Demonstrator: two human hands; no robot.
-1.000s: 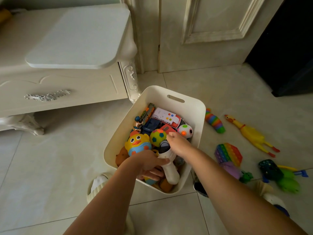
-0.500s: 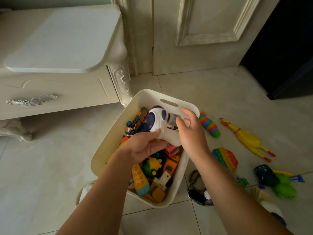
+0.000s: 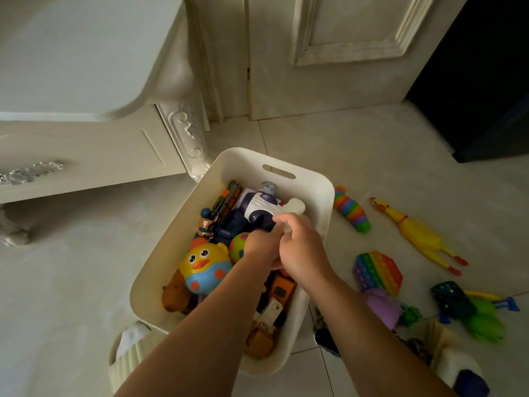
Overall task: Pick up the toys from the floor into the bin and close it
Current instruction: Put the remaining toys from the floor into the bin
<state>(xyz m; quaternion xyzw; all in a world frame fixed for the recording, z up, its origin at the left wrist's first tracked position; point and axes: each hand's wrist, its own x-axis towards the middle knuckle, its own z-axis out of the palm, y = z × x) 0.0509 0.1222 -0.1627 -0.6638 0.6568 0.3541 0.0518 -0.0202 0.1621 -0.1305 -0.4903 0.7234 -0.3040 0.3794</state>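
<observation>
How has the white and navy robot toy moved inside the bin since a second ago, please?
Yes. The white robot toy has gone from the bin's near end to its far end, by the handle slot.

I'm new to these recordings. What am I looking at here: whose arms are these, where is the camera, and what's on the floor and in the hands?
There is no machine: a person wears a camera on the head, looking down at their own bare arms. The left hand and right hand both reach into a white bin full of toys and together grip a white and navy robot toy. On the tiled floor right of the bin lie a rainbow slug, a yellow rubber chicken, a rainbow pop pad and a few more toys. No lid is visible.
</observation>
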